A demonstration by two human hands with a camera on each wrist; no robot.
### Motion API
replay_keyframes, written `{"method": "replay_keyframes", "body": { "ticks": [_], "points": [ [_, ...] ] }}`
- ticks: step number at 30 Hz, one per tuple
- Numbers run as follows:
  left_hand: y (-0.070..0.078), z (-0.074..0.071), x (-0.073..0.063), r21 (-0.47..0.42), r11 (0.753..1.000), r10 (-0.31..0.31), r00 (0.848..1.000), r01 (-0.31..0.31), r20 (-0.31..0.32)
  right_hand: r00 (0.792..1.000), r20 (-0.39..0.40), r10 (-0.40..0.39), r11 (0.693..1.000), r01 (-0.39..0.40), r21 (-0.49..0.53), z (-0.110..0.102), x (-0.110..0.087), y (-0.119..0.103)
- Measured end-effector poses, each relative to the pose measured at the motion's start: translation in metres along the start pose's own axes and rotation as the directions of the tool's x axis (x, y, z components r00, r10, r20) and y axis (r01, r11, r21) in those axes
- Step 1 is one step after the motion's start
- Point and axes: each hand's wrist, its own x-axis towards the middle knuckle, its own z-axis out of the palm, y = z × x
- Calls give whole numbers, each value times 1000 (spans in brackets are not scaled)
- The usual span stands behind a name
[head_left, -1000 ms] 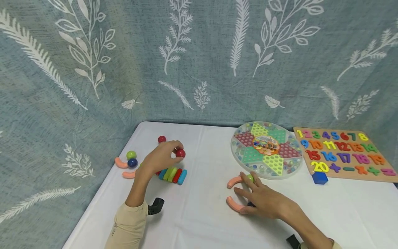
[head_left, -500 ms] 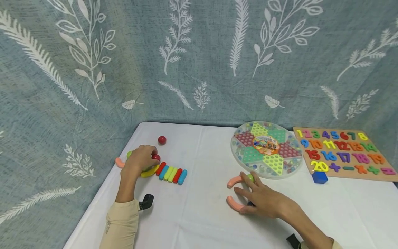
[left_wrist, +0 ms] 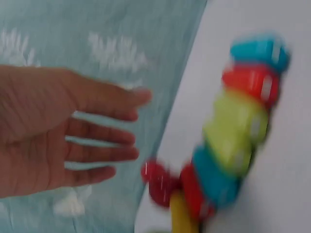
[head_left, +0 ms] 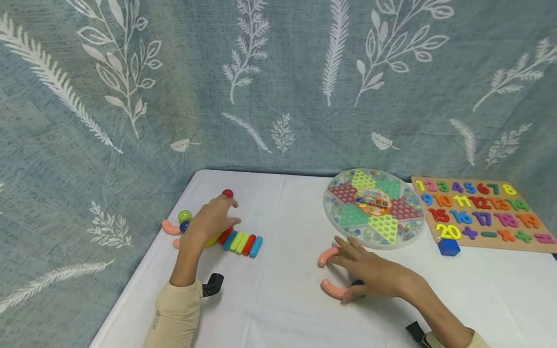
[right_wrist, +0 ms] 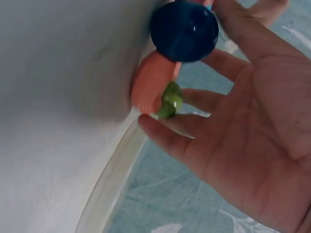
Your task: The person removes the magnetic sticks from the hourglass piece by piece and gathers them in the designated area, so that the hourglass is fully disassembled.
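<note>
My left hand [head_left: 213, 217], fingers apart and nothing held, hovers over the left cluster. Beneath it lies a yellow curved piece [head_left: 212, 240], joined by a row of red, blue and lime rods [head_left: 239, 242]. A red ball [left_wrist: 163, 189] sits at the yellow piece's end in the left wrist view. Beyond the fingertips is another red ball [head_left: 227, 193]. My right hand [head_left: 376, 275] spreads loosely over two coral curved pieces [head_left: 332, 289], a dark blue ball [right_wrist: 184, 31] and a green ball [right_wrist: 171, 101]. The fingers partly hide both balls from the head view.
At the left edge are a green ball [head_left: 184, 216], a blue ball [head_left: 184, 225] and coral curves [head_left: 168, 227]. A round marble board [head_left: 373, 241] lies behind my right hand. Right of it are a number board [head_left: 487, 237] and a blue block [head_left: 449, 247].
My left hand carried a red ball leftward to the yellow piece, let it go, and has moved back up and right. My right hand has shifted slightly, showing more of the blue ball.
</note>
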Motion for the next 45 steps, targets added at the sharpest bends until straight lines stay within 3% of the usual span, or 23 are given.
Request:
{"method": "replay_keyframes", "body": {
  "ticks": [3,7,11,15,21,29,39,41,45],
  "points": [
    [32,8,4,-47,990,137,990,-136,21,999,-30,16,999,-15,32,-4,-1,3],
    [78,31,6,-114,955,285,955,-275,81,992,-101,82,997,-82,4,-8,-1,5],
    [113,59,5,-146,929,360,919,-339,159,978,-124,170,984,-176,-41,-10,-1,6],
    [130,81,4,-129,918,396,892,-376,217,981,-115,153,987,-156,-21,-7,1,10],
    [135,98,4,-122,906,423,878,-405,225,992,-119,37,999,-36,8,-2,6,12],
    [137,102,5,-106,917,398,891,-384,219,993,-114,38,999,-37,12,1,7,13],
    [136,105,6,-125,900,434,885,-418,170,993,-116,-17,1000,16,-7,5,9,23],
    [133,102,6,-134,906,420,892,-402,166,993,-118,-24,1000,24,-3,6,10,26],
    [123,89,7,-135,927,367,923,-351,119,991,-128,-28,1000,29,8,14,13,38]
  ]
}}
